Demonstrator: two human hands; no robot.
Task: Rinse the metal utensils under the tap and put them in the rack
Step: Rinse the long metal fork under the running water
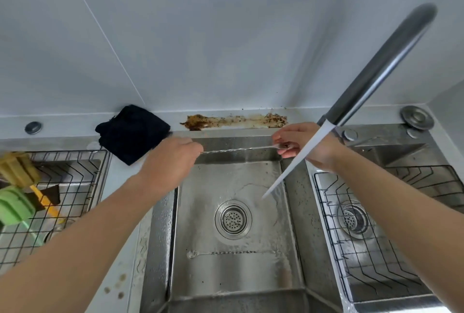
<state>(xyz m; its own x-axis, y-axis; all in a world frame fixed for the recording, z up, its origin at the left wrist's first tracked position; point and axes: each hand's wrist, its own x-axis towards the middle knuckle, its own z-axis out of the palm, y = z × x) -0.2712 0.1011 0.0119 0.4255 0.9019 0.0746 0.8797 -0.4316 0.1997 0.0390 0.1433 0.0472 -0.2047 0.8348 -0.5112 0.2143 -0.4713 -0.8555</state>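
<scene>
Twisted spoon (238, 148) level (another (226, 253) sunk)

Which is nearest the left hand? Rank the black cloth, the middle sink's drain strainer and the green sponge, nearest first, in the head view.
From the left hand:
1. Black cloth, just left of it on the counter ledge.
2. Drain strainer, below and right, in the middle sink.
3. Green sponge, far left in the wire rack.

Black cloth (133, 133) beside rusty stain (233, 120)

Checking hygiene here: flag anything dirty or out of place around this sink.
A brown, crusty stain runs along the ledge behind the sink, below the wall. A dark cloth lies crumpled beside it, overhanging the ledge. Small brown spots mark the counter at lower left.
</scene>
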